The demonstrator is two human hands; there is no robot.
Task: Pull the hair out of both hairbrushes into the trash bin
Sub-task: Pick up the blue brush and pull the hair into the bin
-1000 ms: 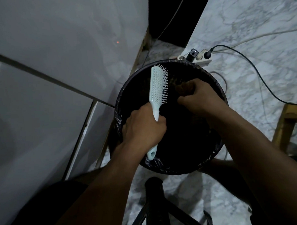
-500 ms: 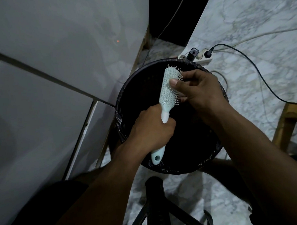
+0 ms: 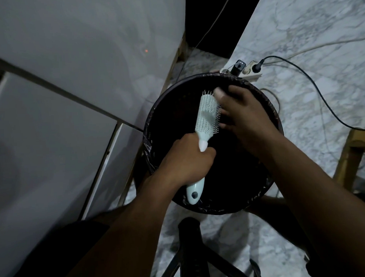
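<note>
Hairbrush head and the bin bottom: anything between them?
Nothing visible in the head view: the hairbrush hangs over the bin's dark interior, held by the left hand.

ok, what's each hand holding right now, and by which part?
Left hand grips the hairbrush by its handle, over the trash bin. Right hand has its fingers at the bristles; whether it holds any hair cannot be told.
</note>
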